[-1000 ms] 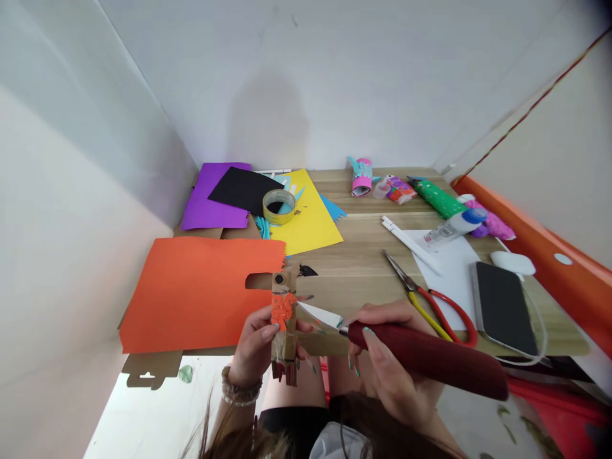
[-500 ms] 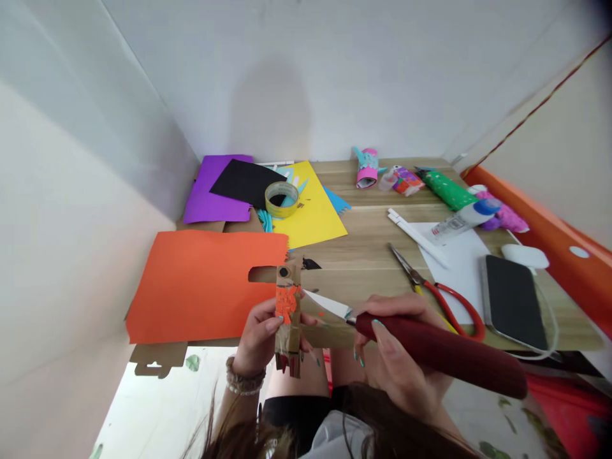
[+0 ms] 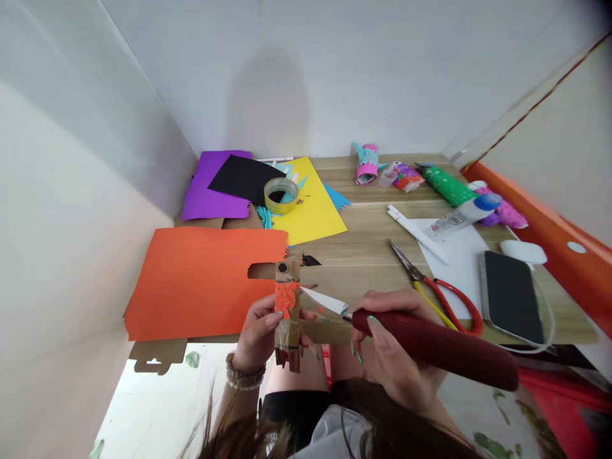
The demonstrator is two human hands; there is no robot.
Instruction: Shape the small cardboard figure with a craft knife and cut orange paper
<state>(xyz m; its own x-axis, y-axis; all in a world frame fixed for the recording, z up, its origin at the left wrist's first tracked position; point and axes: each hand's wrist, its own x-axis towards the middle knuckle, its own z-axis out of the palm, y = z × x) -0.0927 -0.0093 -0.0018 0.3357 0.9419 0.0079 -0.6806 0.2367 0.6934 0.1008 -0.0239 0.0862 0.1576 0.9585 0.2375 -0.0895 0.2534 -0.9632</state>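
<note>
My left hand [image 3: 261, 331] is closed around a brown cardboard tube figure [image 3: 287, 315] with orange paper bits and a black dot eye, held upright at the table's near edge. My right hand [image 3: 389, 357] grips a dark red glue gun [image 3: 435, 347], and its white nozzle [image 3: 322, 299] points left, touching the orange patch on the figure. A large orange paper sheet [image 3: 201, 280] with a cut-out notch lies just behind the figure.
On the wooden table [image 3: 363, 261] lie yellow paper [image 3: 310, 217], purple and black sheets [image 3: 224, 185], a tape roll [image 3: 280, 194], red-handled scissors [image 3: 440, 293], a glue bottle [image 3: 461, 217], a phone [image 3: 509, 296], white paper and finished paper-roll crafts [image 3: 366, 166]. An orange rail [image 3: 549, 236] runs along the right.
The view has shifted slightly; the nozzle has stayed against the figure's orange patch, and both hands keep their grips.
</note>
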